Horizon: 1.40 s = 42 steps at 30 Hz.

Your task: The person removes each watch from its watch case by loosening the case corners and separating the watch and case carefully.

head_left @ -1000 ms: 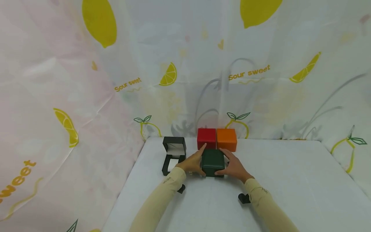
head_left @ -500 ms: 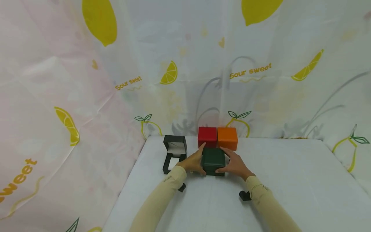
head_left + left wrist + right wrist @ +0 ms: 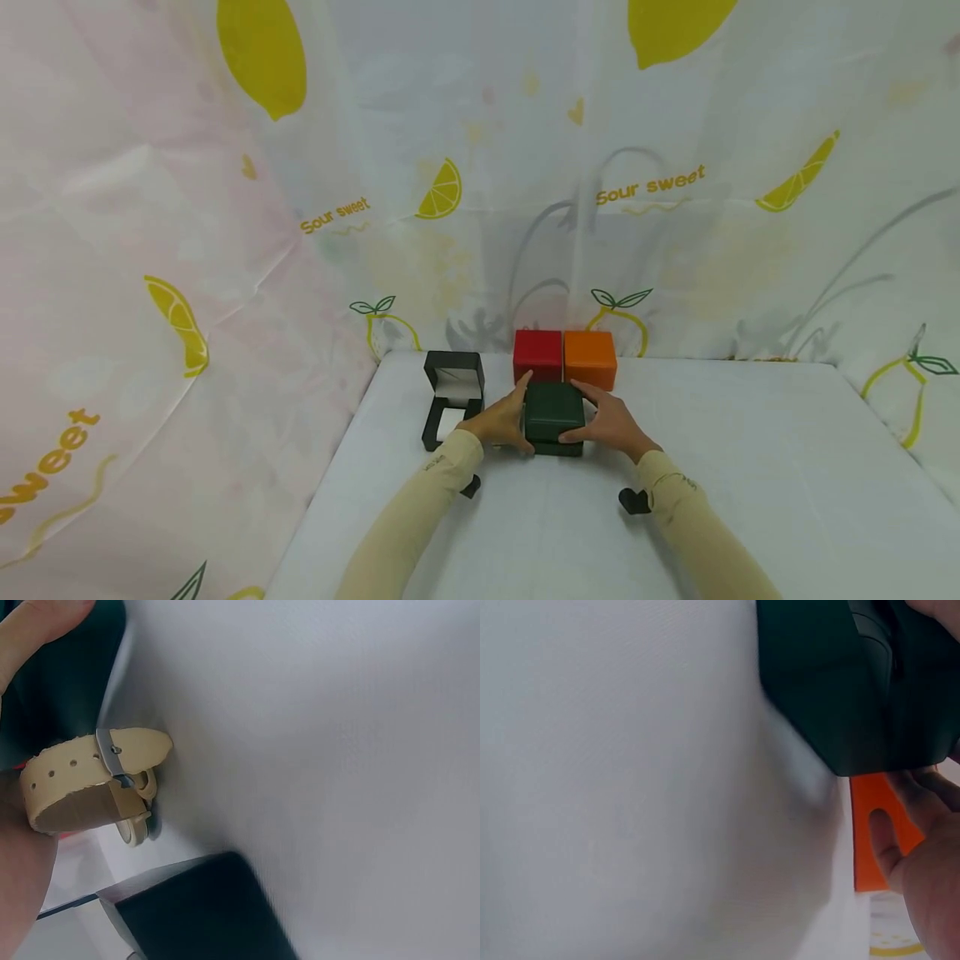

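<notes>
Both hands grip a dark green watch box [image 3: 553, 412] on the white table. My left hand [image 3: 504, 419] holds its left side, with fingers at the back and thumb towards the front. My right hand [image 3: 609, 425] holds its right side, its thumb near the front lid edge. In the right wrist view, a dark gap shows between the lid and base of the green box [image 3: 817, 682]. Beside the left hand in the left wrist view lies a watch with a cream strap [image 3: 71, 776]. The right fingers [image 3: 937, 855] are partly hidden behind the box.
A black box [image 3: 454, 375] stands open on the left, with a white insert in it. A red box [image 3: 537, 354] and an orange box [image 3: 590, 360] stand side by side behind the green one. A printed curtain [image 3: 480, 167] rises behind the table.
My right thumb has moved up slightly from the lower front of the green box towards its lid edge. The left hand stays at its side, and the view shifts a little.
</notes>
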Tool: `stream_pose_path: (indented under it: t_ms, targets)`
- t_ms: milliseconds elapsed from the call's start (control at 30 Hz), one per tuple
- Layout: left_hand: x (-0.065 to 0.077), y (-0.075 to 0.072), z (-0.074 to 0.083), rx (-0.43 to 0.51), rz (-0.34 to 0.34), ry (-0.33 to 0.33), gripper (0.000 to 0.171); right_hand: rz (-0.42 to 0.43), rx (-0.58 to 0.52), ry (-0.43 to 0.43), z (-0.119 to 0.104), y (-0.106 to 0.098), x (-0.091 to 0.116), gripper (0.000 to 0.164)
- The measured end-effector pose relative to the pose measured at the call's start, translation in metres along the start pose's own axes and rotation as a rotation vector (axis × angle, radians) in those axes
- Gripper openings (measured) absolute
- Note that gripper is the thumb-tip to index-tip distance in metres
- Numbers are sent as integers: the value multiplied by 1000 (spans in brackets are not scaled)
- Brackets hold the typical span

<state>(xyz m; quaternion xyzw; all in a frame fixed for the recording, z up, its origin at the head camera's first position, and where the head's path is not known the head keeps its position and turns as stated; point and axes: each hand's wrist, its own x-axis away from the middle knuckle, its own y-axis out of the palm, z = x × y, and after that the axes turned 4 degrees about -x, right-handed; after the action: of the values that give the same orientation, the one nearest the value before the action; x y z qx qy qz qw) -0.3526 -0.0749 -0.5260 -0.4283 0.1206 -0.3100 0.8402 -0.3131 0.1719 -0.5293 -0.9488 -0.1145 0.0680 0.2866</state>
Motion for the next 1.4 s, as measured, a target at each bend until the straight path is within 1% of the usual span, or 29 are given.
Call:
stream_pose_path:
  t_ms: [267,533,700,900,1100,1267,1400]
  targets:
    - [0,0,0,6,-4,16,149,-5,-28,34,-4,-3,0,106]
    - [2,1,0,30,-3,12,149,-9,-87,53,-2,-3,-3,102]
    - [2,0,0,13,-1,11,150,-10,-129,63,-4,-4,-4,99]
    - [1,-1,1,24,2,15,150,-16,-138,78,-6,-5,-7,97]
    - [1,-2,2,50,-8,-7,152,-19,-146,96,-12,-8,-8,92]
    - [3,-4,6,29,-4,-14,153,-12,-164,91,-14,-9,-9,90]
    - [4,-5,8,15,-16,-9,153,-13,-183,94,-12,-9,-10,91]
